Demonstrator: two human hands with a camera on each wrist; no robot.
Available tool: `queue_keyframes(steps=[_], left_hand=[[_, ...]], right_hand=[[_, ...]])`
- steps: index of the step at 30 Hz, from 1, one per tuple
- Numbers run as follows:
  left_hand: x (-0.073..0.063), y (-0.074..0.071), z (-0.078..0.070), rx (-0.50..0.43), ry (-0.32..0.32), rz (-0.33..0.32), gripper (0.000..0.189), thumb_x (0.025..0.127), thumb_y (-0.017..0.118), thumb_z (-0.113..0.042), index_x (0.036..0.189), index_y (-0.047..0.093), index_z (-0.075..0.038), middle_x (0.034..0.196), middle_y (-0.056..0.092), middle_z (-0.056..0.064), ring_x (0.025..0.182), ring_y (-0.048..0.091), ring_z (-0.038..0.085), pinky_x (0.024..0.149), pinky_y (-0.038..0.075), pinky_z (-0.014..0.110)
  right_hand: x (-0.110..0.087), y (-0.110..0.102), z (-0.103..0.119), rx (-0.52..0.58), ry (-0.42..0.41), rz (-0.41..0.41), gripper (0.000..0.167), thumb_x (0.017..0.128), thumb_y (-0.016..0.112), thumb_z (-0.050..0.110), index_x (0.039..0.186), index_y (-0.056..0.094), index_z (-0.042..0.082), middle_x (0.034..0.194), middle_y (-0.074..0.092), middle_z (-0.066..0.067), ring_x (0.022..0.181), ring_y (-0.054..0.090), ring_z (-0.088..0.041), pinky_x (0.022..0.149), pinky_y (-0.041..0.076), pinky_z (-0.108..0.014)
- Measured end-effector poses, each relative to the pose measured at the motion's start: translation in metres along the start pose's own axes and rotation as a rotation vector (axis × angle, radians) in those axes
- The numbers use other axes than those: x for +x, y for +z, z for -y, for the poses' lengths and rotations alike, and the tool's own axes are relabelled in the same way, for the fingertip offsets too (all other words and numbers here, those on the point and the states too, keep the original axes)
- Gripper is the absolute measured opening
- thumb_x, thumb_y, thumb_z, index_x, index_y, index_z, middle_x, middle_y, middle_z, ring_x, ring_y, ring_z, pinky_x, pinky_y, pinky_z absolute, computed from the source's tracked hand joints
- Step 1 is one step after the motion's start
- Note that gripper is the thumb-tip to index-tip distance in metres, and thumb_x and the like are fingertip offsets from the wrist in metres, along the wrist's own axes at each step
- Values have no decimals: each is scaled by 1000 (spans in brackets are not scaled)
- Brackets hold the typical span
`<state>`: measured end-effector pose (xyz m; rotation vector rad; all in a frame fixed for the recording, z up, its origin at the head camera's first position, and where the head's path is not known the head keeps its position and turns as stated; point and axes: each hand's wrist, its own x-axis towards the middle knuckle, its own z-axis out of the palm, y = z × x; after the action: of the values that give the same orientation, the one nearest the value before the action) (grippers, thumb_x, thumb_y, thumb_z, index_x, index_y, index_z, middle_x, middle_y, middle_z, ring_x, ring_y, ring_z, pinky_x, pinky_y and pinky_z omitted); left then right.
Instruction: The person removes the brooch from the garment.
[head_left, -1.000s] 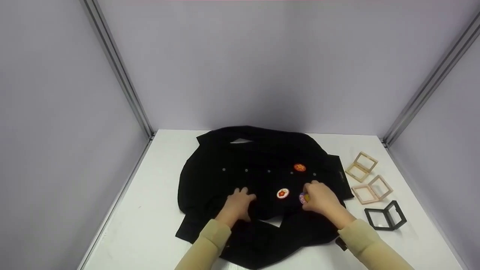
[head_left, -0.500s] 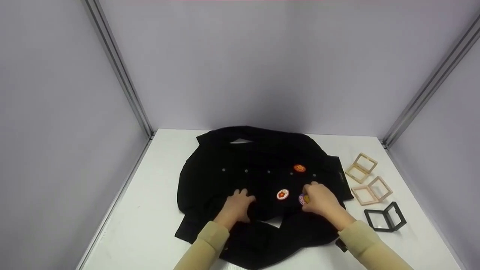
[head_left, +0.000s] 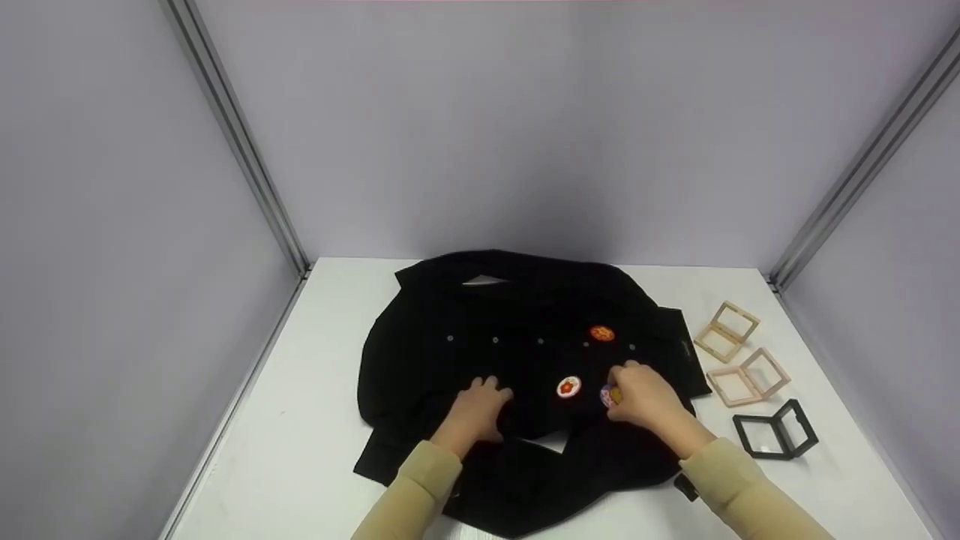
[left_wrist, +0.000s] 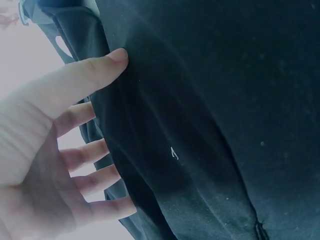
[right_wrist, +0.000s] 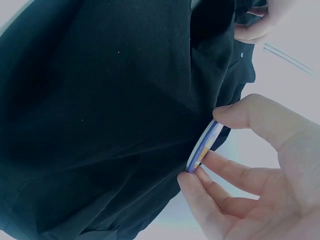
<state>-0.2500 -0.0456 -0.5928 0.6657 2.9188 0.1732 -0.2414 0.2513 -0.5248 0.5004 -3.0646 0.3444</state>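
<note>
A black buttoned shirt [head_left: 420,360] lies spread on the white table. My left hand [head_left: 476,409] rests on its lower middle, fingers spread; in the left wrist view its thumb [left_wrist: 112,60] and fingertips touch the cloth. Over the shirt's right side, my right hand [head_left: 645,397] pinches a round purple and yellow badge [head_left: 609,396] by its rim. The right wrist view shows this badge [right_wrist: 205,145] edge-on against the fabric, between thumb and fingers. To its left lies a white badge with a red flower [head_left: 568,387]; an orange-red badge [head_left: 602,333] lies farther back.
Three small hinged frames stand open on the right of the table: a tan one [head_left: 727,331], a pink one [head_left: 748,377] and a black one [head_left: 775,431]. A small dark object [head_left: 685,487] shows beside my right sleeve. Pale walls [head_left: 480,135] enclose the table.
</note>
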Motion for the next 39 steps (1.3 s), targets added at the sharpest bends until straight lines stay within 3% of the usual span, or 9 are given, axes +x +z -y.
queue_keyframes(steps=[22, 39], left_hand=[[3, -8, -4, 15, -9, -2, 69, 70, 100, -29, 130, 68, -16, 130, 66, 14, 117, 65, 34, 90, 62, 46], [4, -14, -7, 41, -3, -38, 74, 76, 97, -35, 139, 65, -14, 134, 67, 15, 114, 69, 33, 92, 62, 43]], right_hand=[[1, -4, 0, 23, 1, 1, 37, 57, 84, 15, 90, 70, 4, 85, 63, -12, 72, 59, -28, 70, 54, -49], [0, -3, 2, 20, -2, 13, 38, 58, 87, 15, 91, 71, 4, 86, 63, -12, 73, 59, -27, 71, 54, -48]])
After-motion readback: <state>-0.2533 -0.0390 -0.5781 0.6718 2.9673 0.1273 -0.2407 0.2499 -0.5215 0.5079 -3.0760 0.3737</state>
